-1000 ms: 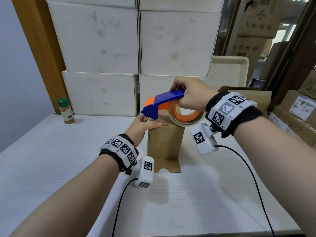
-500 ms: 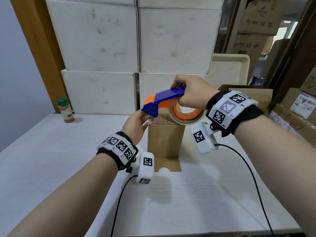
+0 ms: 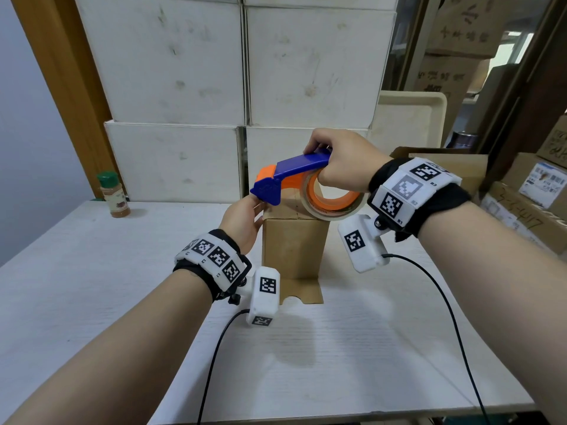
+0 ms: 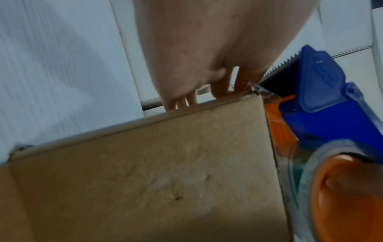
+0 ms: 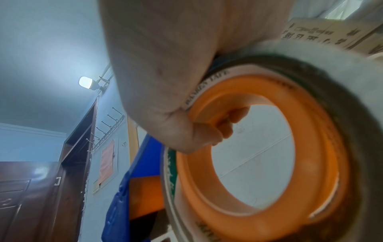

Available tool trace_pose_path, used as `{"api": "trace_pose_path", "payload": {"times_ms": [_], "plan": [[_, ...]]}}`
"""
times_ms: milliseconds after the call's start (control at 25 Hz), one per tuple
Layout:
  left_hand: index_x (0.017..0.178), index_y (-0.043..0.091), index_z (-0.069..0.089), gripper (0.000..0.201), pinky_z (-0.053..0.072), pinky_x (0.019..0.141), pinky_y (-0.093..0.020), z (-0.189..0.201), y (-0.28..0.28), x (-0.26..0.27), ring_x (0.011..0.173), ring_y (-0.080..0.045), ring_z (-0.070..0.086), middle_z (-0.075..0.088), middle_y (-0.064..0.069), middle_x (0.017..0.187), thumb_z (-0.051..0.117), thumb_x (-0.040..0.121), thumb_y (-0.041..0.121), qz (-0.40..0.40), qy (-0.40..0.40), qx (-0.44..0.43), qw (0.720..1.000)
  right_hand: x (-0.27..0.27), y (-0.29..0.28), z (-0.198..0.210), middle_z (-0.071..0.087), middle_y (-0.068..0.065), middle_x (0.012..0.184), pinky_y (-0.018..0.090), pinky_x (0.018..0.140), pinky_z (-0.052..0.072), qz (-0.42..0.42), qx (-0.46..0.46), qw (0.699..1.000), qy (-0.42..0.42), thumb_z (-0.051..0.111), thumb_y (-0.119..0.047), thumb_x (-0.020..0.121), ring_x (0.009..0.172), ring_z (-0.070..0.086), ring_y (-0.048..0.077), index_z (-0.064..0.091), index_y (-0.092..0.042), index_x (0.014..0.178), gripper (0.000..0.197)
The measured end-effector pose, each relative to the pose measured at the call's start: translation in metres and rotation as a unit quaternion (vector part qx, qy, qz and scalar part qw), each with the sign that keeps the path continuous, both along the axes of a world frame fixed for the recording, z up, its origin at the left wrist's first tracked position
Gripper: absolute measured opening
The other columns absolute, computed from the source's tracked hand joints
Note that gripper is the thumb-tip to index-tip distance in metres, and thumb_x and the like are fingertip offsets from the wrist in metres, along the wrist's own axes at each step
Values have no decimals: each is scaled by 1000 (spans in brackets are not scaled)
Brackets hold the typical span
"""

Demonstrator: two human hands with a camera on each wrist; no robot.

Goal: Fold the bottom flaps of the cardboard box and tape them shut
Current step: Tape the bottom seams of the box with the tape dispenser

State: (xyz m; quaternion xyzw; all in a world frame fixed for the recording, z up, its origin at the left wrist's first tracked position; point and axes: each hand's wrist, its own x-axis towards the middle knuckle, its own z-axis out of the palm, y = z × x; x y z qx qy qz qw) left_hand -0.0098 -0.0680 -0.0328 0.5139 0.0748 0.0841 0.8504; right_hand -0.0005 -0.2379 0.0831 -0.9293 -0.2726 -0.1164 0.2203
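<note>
A small brown cardboard box (image 3: 294,243) stands upright mid-table, its upper flaps folded flat. On that top my right hand (image 3: 343,161) grips a blue and orange tape dispenser (image 3: 294,170) holding a clear tape roll (image 3: 331,210). Its blue nose overhangs the box's top left edge. My left hand (image 3: 242,217) lies against the box's upper left side, its fingers (image 4: 221,88) straight along the cardboard (image 4: 155,172) just under the toothed blade of the dispenser (image 4: 323,101). The right wrist view shows my right hand (image 5: 165,65) curled through the orange core (image 5: 311,139).
One open lower flap (image 3: 303,291) lies flat on the white table (image 3: 92,302). A spice bottle (image 3: 112,194) stands far left. White boxes (image 3: 245,87) are stacked behind, with a cream tray (image 3: 411,118) leaning there. Cardboard cartons (image 3: 527,204) crowd the right edge. Wrist-camera cables (image 3: 445,317) trail across the table.
My left thumb has come off the box top and the hand has slid to the box's left side. The dispenser has shifted slightly left over the top.
</note>
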Motion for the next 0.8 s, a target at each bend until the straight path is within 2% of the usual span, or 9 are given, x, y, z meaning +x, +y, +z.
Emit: {"api": "trace_pose_path", "payload": {"times_ms": [120,200,280,360,440,520,600,720,800], "plan": [[120,2,53,31,45,86,-30,1,-1,0,104,-20,53,57,-10,112,39,93,1,4,0,-11,1000,0,-2,1,62,0,100,29,77,52,-6,-21,1000,-2,60,-1,75,90,59,18,59,-20,108,38],[95,5,55,18,43,97,-37,2,-2,-1,103,-23,55,57,-10,112,39,90,-2,1,0,-26,1000,0,-6,1,62,1,100,28,76,51,-11,-18,1000,3,60,-1,76,90,59,19,59,-21,108,38],[74,10,45,21,42,100,-41,5,-3,-1,101,-26,57,58,-10,114,38,90,-3,6,-5,-42,999,-1,-8,0,62,1,100,27,74,50,-13,-4,1000,6,60,0,76,89,59,19,60,-20,109,39],[69,11,41,25,43,95,-43,5,-2,-2,99,-27,56,57,-11,114,37,90,-3,12,-9,-61,998,-2,-9,-1,63,1,100,26,74,49,-11,4,1000,8,59,0,77,89,59,18,60,-20,111,39],[67,11,40,29,43,91,-46,3,3,-3,100,-27,52,54,-10,105,35,91,-4,15,-16,-104,994,-2,-10,0,63,1,99,26,73,49,-11,19,1000,13,58,1,77,88,59,18,61,-19,110,39],[64,13,37,34,43,95,-54,0,8,-5,101,-27,50,48,-4,92,32,93,-2,20,-17,-135,991,-2,-11,2,63,1,98,29,75,51,-15,37,999,13,56,3,77,89,60,19,62,-18,110,39],[64,13,37,33,42,98,-57,-4,9,-9,100,-27,51,46,-2,84,33,94,1,30,-11,-134,990,-1,-10,1,63,1,98,30,76,52,-14,43,999,12,55,4,77,89,60,19,63,-18,110,40],[65,12,39,33,49,89,-48,-7,6,-13,93,-27,57,49,-6,79,37,97,9,10,-3,-129,992,1,-9,-1,62,1,97,24,71,50,-14,66,998,6,55,5,77,87,59,19,63,-17,110,41],[65,11,42,36,50,87,-42,-9,6,-15,92,-26,59,54,-8,83,39,99,21,-21,8,-134,991,2,-12,-2,62,1,97,24,71,50,-16,81,997,7,56,5,77,87,59,19,63,-17,110,40]]}}
